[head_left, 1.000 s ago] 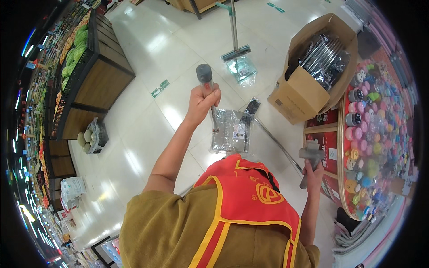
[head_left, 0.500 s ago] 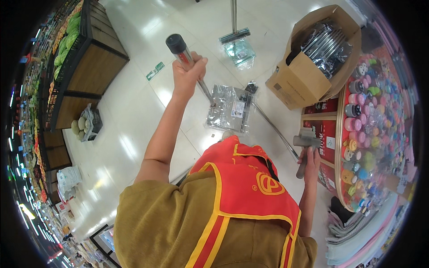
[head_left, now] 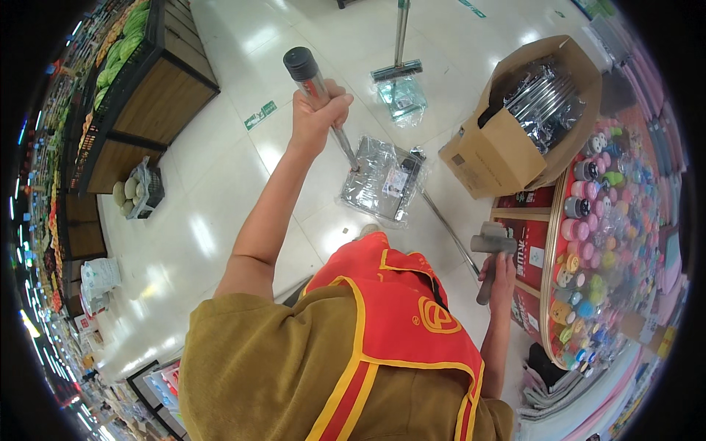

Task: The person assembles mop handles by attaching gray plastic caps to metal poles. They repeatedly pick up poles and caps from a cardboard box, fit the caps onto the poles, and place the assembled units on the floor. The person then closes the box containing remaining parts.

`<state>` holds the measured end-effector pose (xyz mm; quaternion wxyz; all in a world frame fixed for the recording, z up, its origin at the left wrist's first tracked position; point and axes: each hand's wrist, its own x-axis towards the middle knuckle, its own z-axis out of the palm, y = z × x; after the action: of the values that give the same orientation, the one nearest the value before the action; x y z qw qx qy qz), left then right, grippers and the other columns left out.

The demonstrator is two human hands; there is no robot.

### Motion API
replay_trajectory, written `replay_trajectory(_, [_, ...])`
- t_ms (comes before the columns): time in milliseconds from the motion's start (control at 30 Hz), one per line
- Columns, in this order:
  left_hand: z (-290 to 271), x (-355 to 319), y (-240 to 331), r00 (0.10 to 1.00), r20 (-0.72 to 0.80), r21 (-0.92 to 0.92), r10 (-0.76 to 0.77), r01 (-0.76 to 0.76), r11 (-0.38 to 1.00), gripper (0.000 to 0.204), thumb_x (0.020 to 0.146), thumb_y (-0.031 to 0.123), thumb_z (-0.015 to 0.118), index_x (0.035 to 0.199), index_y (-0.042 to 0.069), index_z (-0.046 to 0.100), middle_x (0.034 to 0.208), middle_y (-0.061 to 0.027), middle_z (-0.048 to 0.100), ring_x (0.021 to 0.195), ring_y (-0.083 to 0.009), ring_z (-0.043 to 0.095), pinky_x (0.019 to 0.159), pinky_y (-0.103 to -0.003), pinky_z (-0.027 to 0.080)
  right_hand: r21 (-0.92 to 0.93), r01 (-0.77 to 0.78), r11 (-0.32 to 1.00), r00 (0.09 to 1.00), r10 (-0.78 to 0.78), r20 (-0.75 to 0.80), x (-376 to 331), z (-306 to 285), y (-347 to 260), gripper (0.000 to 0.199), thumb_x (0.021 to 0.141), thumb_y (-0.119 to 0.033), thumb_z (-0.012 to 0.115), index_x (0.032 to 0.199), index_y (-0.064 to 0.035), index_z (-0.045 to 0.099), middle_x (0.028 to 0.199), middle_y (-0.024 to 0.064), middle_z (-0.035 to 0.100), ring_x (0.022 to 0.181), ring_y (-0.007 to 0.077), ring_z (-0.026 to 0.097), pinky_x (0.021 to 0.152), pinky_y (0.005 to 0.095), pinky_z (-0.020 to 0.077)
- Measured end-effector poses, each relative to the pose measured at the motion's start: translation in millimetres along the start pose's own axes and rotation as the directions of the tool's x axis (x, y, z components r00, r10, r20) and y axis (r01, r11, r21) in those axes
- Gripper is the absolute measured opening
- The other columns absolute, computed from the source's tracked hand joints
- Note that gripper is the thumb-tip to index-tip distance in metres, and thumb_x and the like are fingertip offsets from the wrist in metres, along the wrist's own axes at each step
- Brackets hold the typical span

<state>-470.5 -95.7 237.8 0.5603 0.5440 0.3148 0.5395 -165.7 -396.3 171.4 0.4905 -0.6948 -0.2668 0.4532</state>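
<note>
Far left, the basket (head_left: 140,195) of round pale melons sits on the floor (head_left: 184,257), well apart from the work. Next, the left hand (head_left: 316,121): the grip is wrapped round a dark-capped pole (head_left: 343,144), which we see leaning further left than a second ago. Its foot meets the plastic-wrapped flat head (head_left: 375,180), lying on the floor; that piece, nearly square to us earlier, now sits slanted. We judge that pole and head turn together, so probably linked; the wrap is still on. Beyond, a second mop (head_left: 397,70) stands over teal film. A thin metal pole (head_left: 446,223) runs toward the right hand (head_left: 500,275), whose grip holds, little changed, the stem of a grey T-shaped piece (head_left: 494,242). Whether the two join, we cannot tell. Farther right, the open carton (head_left: 489,158) holds wrapped metal parts.
</note>
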Motion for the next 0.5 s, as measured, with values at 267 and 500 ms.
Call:
replay_trajectory(267, [-17, 1, 12, 0.994, 0.098, -0.055, 0.046, -0.041, 0.998, 0.026, 0.077, 0.004, 0.057, 0.061, 0.009, 0.037, 0.051, -0.0048, 0.040, 0.045, -0.0126, 0.037, 0.042, -0.028, 0.030, -0.054, -0.003, 0.999, 0.998, 0.006, 0.056, 6, 8, 0, 0.030, 0.099, -0.033, 0.043, 0.087, -0.0061, 0.048, 0.068, 0.0033, 0.050, 0.056, 0.0112, 0.049, 0.053, 0.0250, 0.0414])
replay_trajectory(500, [-30, -4, 25, 0.964, 0.246, -0.243, 0.101, -0.040, 0.969, 0.026, 0.074, 0.002, 0.061, 0.061, 0.007, 0.039, 0.053, -0.0047, 0.041, 0.045, -0.0129, 0.039, 0.041, -0.027, 0.029, -0.019, -0.021, 1.000, 0.998, 0.022, 0.059, 7, 16, 5, 0.027, 0.099, -0.030, 0.046, 0.089, -0.0051, 0.049, 0.069, 0.0035, 0.052, 0.055, 0.0114, 0.050, 0.053, 0.0248, 0.0420])
